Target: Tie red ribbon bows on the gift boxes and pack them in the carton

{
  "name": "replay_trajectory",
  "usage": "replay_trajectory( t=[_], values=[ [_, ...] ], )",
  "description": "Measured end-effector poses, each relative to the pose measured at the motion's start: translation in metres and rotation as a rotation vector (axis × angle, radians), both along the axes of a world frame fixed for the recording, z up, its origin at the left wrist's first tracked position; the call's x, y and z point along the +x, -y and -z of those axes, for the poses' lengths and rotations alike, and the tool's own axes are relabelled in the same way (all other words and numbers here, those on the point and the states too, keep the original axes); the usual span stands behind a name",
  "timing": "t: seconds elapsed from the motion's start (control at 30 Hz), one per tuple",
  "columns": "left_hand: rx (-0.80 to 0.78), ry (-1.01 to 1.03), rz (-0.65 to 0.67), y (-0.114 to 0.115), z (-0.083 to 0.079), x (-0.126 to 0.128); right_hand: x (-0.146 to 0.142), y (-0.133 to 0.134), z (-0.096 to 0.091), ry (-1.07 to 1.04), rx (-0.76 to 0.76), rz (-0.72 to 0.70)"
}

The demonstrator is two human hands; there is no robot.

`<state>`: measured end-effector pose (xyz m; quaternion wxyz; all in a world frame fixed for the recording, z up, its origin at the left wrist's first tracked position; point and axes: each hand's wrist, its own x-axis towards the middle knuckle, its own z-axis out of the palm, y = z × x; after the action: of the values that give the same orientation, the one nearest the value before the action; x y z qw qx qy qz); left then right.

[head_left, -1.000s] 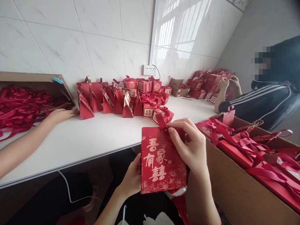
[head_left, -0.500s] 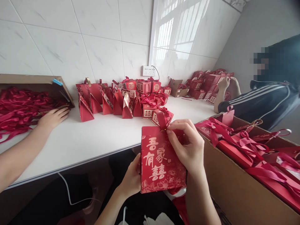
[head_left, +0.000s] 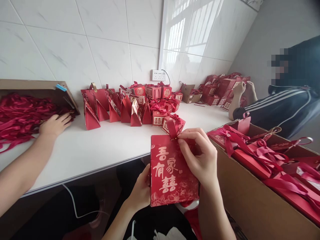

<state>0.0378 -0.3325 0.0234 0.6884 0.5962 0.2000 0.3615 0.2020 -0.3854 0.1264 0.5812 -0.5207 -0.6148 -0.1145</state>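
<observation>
I hold a flat red gift box with gold characters upright in front of me, below the edge of the white table. My left hand is closed around its lower left side from behind. My right hand is at the box's top edge, with thumb and fingers pinched at the base of a red ribbon that sticks up from it.
A cardboard box of red ribboned boxes stands at my right. Folded red gift boxes crowd the back of the table. A co-worker's hand rests by a carton of red ribbons at the left. Another person works at the far right.
The co-worker's hand on the left has drawn back from the triangular boxes to the ribbon carton. My right hand's fingers have tightened slightly at the ribbon; the box has barely moved.
</observation>
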Motion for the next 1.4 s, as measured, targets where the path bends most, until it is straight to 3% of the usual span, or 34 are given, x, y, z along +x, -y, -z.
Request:
replay_trajectory(
  t=[0.5, 1.0, 1.1, 1.2, 1.27, 1.4],
  values=[
    [0.056, -0.065, -0.074, 0.000, 0.000, 0.000, -0.001, 0.000, 0.001, -0.003, -0.013, -0.016],
    [-0.097, 0.023, -0.015, 0.006, 0.001, 0.002, -0.003, -0.001, 0.002, -0.017, -0.019, -0.032],
    [-0.046, 0.026, -0.016, 0.002, 0.004, 0.000, -0.002, -0.005, 0.009, -0.186, 0.041, -0.051],
    [0.076, 0.042, -0.132, -0.004, 0.002, -0.003, 0.004, -0.012, 0.023, -0.489, 0.041, -0.105],
    [0.209, 0.025, -0.242, -0.009, -0.005, -0.004, 0.010, -0.018, 0.035, -0.690, -0.105, -0.202],
    [0.485, -0.044, -0.404, -0.013, -0.025, -0.002, 0.011, -0.031, 0.059, -1.095, -0.439, -0.533]
  ],
)
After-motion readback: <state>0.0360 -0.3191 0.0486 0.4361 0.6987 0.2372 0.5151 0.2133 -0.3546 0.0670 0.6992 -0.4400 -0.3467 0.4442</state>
